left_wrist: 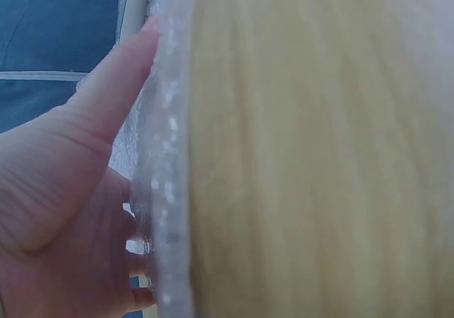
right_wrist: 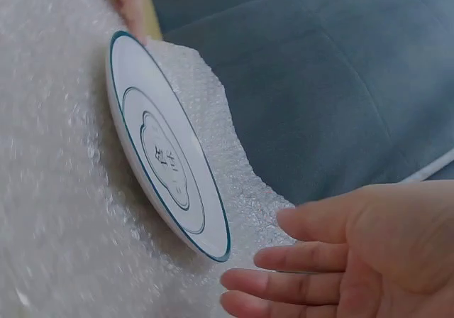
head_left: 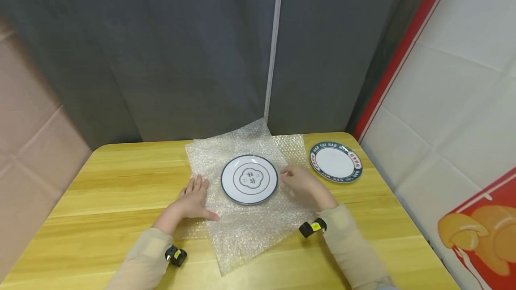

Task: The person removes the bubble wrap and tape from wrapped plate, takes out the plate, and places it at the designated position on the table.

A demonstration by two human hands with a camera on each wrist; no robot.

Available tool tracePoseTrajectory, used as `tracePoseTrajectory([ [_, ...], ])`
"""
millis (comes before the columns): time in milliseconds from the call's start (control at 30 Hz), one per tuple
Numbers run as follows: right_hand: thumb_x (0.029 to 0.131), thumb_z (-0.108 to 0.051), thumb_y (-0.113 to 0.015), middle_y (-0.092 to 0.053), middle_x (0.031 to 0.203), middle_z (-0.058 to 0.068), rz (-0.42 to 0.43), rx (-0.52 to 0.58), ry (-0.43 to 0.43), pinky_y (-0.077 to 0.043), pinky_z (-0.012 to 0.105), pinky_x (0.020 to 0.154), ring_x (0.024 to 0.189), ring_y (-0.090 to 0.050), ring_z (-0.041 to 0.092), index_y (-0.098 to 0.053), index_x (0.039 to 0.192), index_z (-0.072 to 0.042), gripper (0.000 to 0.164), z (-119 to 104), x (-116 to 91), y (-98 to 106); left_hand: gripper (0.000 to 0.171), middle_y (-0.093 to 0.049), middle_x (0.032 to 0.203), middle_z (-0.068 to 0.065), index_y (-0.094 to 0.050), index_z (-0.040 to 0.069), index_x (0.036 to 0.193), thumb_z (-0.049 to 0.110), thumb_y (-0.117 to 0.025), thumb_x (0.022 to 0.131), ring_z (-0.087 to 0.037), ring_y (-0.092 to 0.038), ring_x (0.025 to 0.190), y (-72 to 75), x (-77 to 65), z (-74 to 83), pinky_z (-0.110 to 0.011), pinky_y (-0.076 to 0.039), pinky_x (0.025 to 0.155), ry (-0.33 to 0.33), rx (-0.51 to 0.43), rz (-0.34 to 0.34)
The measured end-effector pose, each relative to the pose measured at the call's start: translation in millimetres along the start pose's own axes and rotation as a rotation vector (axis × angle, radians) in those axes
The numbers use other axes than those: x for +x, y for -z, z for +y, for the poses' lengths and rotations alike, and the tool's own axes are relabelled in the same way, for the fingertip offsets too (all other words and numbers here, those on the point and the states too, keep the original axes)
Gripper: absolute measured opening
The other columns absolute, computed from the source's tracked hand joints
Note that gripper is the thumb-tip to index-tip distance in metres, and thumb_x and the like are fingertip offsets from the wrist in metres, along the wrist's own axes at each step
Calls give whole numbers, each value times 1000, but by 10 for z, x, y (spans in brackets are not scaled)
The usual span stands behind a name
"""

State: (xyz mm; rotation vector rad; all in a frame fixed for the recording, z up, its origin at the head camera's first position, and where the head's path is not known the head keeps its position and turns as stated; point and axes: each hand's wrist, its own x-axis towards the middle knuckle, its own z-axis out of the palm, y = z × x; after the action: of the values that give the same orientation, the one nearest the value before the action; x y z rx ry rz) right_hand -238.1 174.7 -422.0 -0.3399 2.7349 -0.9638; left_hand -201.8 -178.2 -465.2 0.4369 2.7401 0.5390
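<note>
A white plate (head_left: 249, 194) with a thin dark blue-green rim and a flower-shaped mark lies face up on layered bubble wrap (head_left: 246, 240). My left hand (head_left: 192, 200) rests with spread fingers on the left edge of the wrap; in the left wrist view its thumb (left_wrist: 117, 84) lies along the plastic. To the right of the plate, my right hand (head_left: 300, 179) hovers close to the rim. The right wrist view shows that right hand (right_wrist: 340, 261) with loosely extended fingers, apart from the plate (right_wrist: 170, 162) and holding nothing.
A second plate (head_left: 334, 163) with a wide dark patterned rim sits at the table's back right. The wooden table (head_left: 133, 191) meets a dark grey curtain (head_left: 193, 57) behind. A white wall panel (head_left: 451, 102) stands along the right side.
</note>
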Motion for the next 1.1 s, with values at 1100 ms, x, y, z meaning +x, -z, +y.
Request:
tracePoseTrajectory([
  [1100, 96, -7, -50, -59, 71, 15, 46, 670, -257, -50, 26, 42, 48, -58, 17, -45, 129, 9, 38, 179, 198, -595, 131, 8, 152, -34, -10, -10, 148, 64, -78, 63, -51, 10, 137, 2, -2, 18, -68, -4, 105, 5, -19, -14],
])
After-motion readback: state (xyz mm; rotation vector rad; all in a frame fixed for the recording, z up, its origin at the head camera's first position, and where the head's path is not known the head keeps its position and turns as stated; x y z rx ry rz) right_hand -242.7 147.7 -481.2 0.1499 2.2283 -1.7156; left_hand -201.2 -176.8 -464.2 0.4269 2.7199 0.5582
